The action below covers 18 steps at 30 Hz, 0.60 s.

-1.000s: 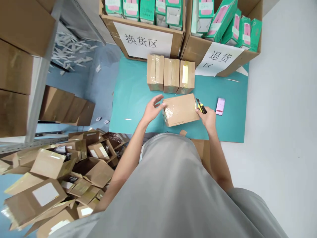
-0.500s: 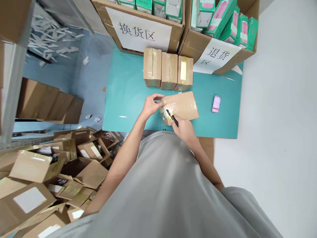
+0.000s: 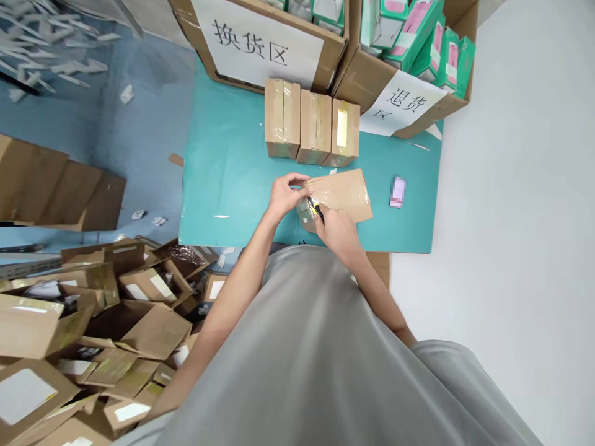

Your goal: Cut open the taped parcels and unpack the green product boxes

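Note:
A taped cardboard box (image 3: 346, 193) lies on the teal table in front of me. My left hand (image 3: 287, 193) grips the box's left end, thumb on top at the corner and fingers along the far edge. My right hand (image 3: 338, 232) is closed around a black and yellow box cutter (image 3: 318, 210). The cutter's tip touches the clear tape at the left end, close to my left thumb. I cannot tell how deep the blade goes in.
Three small taped boxes (image 3: 316, 127) stand in a row behind. Two large labelled cartons (image 3: 260, 46) hold green-and-pink packages (image 3: 413, 34). A pixelated pink item (image 3: 397, 192) lies on the teal table (image 3: 223, 148) at right. Opened boxes (image 3: 153, 328) pile up on the floor at left.
The box cutter has moved slightly up and left along the box's left end, toward my left thumb. My left hand keeps its grip. The whole view has shifted a little.

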Each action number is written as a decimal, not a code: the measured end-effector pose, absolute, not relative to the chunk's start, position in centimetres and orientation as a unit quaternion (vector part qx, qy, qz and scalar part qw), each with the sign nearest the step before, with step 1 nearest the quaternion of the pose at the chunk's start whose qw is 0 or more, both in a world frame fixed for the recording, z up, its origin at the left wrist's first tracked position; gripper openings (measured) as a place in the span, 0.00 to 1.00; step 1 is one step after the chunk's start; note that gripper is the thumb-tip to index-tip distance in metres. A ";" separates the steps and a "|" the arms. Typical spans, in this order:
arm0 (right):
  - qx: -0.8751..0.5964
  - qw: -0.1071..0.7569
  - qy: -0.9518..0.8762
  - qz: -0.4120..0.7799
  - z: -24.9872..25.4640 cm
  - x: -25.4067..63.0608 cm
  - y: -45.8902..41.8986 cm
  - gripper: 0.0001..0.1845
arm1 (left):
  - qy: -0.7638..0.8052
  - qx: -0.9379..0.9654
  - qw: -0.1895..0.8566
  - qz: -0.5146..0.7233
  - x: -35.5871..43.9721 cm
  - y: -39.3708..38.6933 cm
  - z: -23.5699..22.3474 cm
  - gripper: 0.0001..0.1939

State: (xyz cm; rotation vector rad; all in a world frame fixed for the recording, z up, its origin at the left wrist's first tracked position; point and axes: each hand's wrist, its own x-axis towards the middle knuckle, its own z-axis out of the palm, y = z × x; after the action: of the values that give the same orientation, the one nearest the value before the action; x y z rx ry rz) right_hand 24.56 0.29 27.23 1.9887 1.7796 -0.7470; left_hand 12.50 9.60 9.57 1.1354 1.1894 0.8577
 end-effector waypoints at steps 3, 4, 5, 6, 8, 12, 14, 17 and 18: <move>0.716 0.200 0.621 -0.248 27.0 23.4 1.0 0.22 | 0.513 0.484 0.604 0.372 12.6 9.6 9.4 0.22; 0.719 0.207 0.617 -0.244 27.0 23.1 1.1 0.22 | 0.514 0.483 0.603 0.373 12.7 9.6 9.4 0.22; 0.719 0.215 0.615 -0.240 27.1 22.9 1.1 0.23 | 0.516 0.482 0.602 0.373 12.7 9.6 9.3 0.21; 0.718 0.224 0.614 -0.238 27.2 22.8 1.1 0.23 | 0.518 0.481 0.600 0.374 12.7 9.6 9.2 0.20; 0.712 0.239 0.617 -0.234 27.5 22.8 0.4 0.22 | 0.523 0.481 0.596 0.375 12.8 9.5 9.1 0.19; 0.689 0.265 0.633 -0.235 27.5 23.3 -1.4 0.22 | 0.530 0.487 0.582 0.379 13.0 9.1 9.0 0.18; 0.680 0.276 0.636 -0.241 27.1 23.1 -1.8 0.22 | 0.534 0.490 0.573 0.384 13.1 8.9 8.9 0.17; 0.675 0.283 0.632 -0.256 26.9 22.6 -1.8 0.22 | 0.536 0.485 0.570 0.389 13.0 8.7 8.9 0.17; 0.675 0.278 0.632 -0.260 27.1 22.7 -1.8 0.23 | 0.535 0.484 0.573 0.390 12.9 8.7 8.9 0.17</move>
State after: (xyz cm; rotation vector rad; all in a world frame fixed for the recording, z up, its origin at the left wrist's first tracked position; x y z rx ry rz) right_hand 22.71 -1.82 27.08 1.8108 1.6973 -0.6988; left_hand 12.93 8.72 8.92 1.1340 1.2542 0.9143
